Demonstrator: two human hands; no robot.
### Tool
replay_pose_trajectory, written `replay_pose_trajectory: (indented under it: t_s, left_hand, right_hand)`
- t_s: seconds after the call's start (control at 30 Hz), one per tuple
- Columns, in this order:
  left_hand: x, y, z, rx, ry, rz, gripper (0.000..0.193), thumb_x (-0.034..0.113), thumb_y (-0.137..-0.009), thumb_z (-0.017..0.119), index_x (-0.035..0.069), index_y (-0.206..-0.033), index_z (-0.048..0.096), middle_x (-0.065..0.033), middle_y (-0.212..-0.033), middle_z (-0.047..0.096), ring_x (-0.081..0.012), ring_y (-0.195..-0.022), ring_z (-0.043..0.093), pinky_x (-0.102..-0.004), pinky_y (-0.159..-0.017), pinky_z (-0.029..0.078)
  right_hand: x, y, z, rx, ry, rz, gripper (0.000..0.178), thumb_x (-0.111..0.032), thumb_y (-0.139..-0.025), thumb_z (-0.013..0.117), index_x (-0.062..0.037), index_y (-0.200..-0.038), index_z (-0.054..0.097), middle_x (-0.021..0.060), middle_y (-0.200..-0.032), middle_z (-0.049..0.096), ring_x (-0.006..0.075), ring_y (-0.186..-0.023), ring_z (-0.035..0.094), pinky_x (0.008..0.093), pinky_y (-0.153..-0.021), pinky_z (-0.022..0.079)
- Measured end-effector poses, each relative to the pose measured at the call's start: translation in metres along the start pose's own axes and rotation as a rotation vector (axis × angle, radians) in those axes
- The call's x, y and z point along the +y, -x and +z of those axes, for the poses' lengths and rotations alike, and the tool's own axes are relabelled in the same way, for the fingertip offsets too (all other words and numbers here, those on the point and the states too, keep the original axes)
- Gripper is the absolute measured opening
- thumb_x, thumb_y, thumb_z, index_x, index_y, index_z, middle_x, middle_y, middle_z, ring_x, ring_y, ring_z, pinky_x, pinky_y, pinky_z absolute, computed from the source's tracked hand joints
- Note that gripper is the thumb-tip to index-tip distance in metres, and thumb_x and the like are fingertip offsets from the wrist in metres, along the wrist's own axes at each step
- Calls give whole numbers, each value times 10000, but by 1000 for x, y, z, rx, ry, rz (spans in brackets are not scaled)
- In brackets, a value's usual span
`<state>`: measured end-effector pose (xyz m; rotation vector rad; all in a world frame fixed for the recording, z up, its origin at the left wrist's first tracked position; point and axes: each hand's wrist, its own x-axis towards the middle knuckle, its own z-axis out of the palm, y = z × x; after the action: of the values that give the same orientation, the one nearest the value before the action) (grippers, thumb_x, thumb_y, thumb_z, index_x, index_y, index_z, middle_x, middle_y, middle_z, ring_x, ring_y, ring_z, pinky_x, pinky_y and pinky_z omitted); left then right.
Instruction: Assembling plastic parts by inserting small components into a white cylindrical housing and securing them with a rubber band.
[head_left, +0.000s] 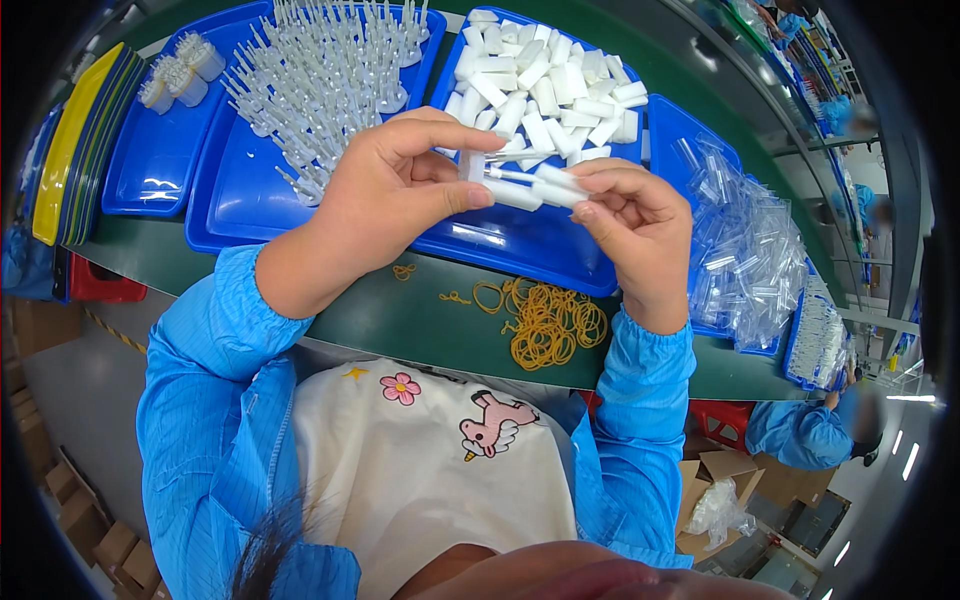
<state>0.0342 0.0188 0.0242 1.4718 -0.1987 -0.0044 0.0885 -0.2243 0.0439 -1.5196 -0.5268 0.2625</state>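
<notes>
Over the middle blue tray, my left hand [385, 190] is closed, thumb and fingers pinching the pale round base [470, 168] of a small assembly with thin rods. One white sleeve-like piece [512, 194] sits along a rod of this assembly. My right hand [640, 215] pinches another white sleeve-like piece [558, 186] at the far end of the rods. How far it covers its rod is hard to see. Behind my hands, similar white pieces [545, 85] with slanted ends fill the far part of the blue tray [520, 245].
Upright rod assemblies [320, 75] crowd a blue tray at the left. Yellow rubber bands [550, 320] lie on the green table [400, 325] nearby. Clear plastic tubes [745, 250] heap up in a tray at right. Stacked trays [75, 150] stand far left. Another person [810, 430] is at the right.
</notes>
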Motion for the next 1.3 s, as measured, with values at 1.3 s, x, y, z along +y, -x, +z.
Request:
replay_pose_trajectory:
  t_s: [1.3]
  left_hand:
    - [-2,3,4,84,232,-23,334,-64,-836,628,-13,-1166,603,-162,-1277,544,-230,-1030,648,-304,-823,572]
  right_hand:
    - [4,-1,-20,150,135,-111,184,74,-799,699,22,-961,629,173,-1055,675,170,-909,669,262,-798,554]
